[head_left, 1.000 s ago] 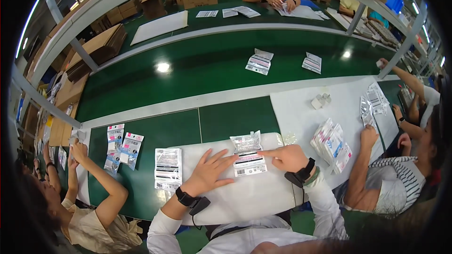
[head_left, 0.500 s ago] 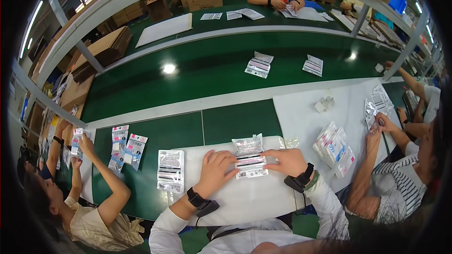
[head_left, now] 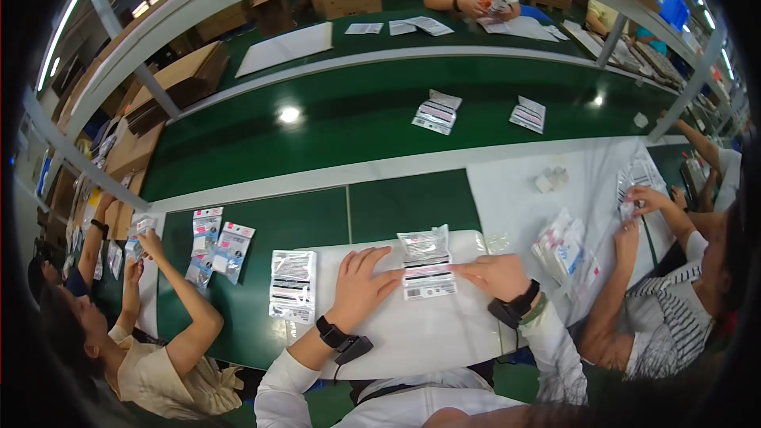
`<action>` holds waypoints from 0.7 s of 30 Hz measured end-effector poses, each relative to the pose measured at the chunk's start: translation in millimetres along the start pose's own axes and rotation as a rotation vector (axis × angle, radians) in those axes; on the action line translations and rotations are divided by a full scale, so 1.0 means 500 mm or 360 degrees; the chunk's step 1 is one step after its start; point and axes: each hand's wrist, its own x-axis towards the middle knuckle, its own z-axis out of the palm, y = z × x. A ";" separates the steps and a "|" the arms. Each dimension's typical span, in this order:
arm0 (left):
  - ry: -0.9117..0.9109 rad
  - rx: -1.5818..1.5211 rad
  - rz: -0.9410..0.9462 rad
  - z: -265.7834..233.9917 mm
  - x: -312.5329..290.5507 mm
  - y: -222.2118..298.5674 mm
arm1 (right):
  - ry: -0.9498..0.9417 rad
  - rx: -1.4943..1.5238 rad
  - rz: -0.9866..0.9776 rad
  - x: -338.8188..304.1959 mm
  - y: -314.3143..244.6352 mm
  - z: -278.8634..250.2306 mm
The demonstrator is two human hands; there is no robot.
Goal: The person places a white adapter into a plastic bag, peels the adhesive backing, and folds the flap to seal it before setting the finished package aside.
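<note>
Beneath the fingers point(head_left: 363, 257): smooth green rectangular worktable point(head_left: 412, 206) bearing a white round-cornered sheet point(head_left: 428, 341). Between the fingertips point(head_left: 464, 269): flat silver plastic pouch point(head_left: 426, 257). Left of the fingers: matching pouch point(head_left: 292, 285), then blue-and-white plastic packets point(head_left: 232, 247). Right: heaped white plastic packets point(head_left: 559, 247) on a second white sheet point(head_left: 511, 194).

The packet point(head_left: 428, 261) is silver-white with black bands, the tabletop point(head_left: 412, 202) green.

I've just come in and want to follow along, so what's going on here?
The person's left hand and right hand are at opposite edges of a silvery packet lying on a white board. Another packet lies to the left, with neither hand on it. A pile of packets sits to the right. Seated people on both sides are handling small things too.
</note>
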 end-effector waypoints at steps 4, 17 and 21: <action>-0.0053 0.0134 -0.0072 -0.060 -0.010 -0.011 | 0.0097 0.0167 -0.0005 0.006 0.033 -0.017; -0.0235 0.0344 -0.0618 -0.146 -0.235 -0.132 | -0.0556 -0.0491 -0.0619 0.299 -0.019 -0.085; -0.0272 0.0320 -0.0708 -0.154 -0.218 -0.123 | 0.0112 -0.0359 -0.0167 0.330 0.000 -0.103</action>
